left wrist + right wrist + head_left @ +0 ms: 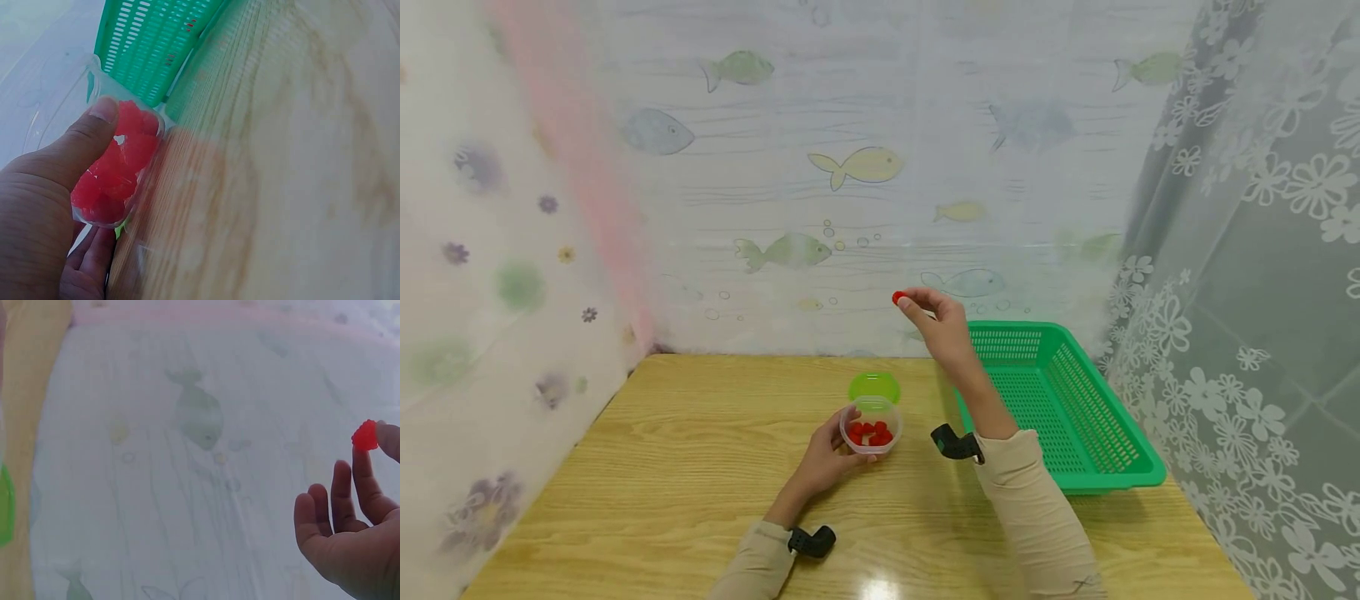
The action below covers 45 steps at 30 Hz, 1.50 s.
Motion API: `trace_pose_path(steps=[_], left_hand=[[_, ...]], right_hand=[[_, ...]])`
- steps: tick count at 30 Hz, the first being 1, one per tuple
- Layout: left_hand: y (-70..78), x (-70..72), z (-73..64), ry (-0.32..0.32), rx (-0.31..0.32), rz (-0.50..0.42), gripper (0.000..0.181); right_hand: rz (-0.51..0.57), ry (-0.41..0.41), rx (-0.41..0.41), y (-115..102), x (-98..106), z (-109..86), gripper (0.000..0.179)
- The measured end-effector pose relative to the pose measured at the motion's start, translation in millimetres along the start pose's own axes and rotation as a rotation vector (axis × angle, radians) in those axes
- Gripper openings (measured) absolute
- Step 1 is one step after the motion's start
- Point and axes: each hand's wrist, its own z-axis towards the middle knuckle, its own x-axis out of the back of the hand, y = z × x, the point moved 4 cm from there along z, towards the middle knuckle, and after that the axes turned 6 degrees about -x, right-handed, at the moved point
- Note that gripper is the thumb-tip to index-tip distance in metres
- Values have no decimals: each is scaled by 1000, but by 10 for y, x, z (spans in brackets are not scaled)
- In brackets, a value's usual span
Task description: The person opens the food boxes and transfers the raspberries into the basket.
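Note:
My right hand [942, 327] is raised above the table, pinching a small bumpy red raspberry [365, 435] between thumb and index finger. The other fingers of that hand stand apart, loosely bent, in the right wrist view. Low over the tabletop, my left hand [827, 457] grips a clear plastic tub [891, 421] from its left side, thumb on the near wall and fingers behind it. Several more red raspberries [119, 175] lie in the bottom of the tub, which tilts toward me. Just behind the tub is a bright green lid [874, 386].
A large green perforated basket [1078, 482] stands on the right of the wooden table [700, 467], partly behind my right forearm. Fish-patterned sheeting [865, 208] hangs along the back edge, with flowered curtains at both sides.

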Motion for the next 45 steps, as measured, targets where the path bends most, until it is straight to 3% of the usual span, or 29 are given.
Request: trace_pose_path(steps=[15,22,27,35,39,45], left_hand=[[-7,30,12,-15,2,43,90],[-21,65,40,-11,3,45,90],[-23,69,39,-19,21,42,92],[-23,41,7,-18,-2,46,92],[-24,14,-12,-19,-8,59,90],[-10,-18,-8,-12,36,36,91]], right_hand=[[7,63,22,-153,778,376,36],[87,55,-4,21,1071,436,19],[130,45,-66,188,1205,429,25],[-8,22,-147,489,1349,401,52],[-58,7,-171,604,1390,370,53],[-102,-3,-201,736,1440,346,53]])
